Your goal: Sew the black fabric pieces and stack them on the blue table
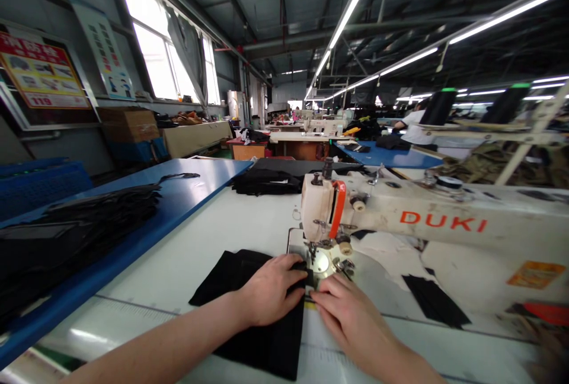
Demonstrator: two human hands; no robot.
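Observation:
A piece of black fabric (262, 336) lies flat on the white sewing table (200, 253) in front of a cream DUKI sewing machine (427, 218). My left hand (271, 289) presses down on the fabric with fingers curled, its fingertips close to the presser foot and needle (317, 253). My right hand (351, 313) rests at the fabric's right edge, fingers together, pinching or guiding that edge just below the needle plate.
A stack of black fabric pieces (75, 230) lies on a blue side table (195, 185) to the left. More black pieces (267, 182) sit behind the machine, and one (435, 301) lies under its arm. Other sewing stations and a person (415, 126) are further back.

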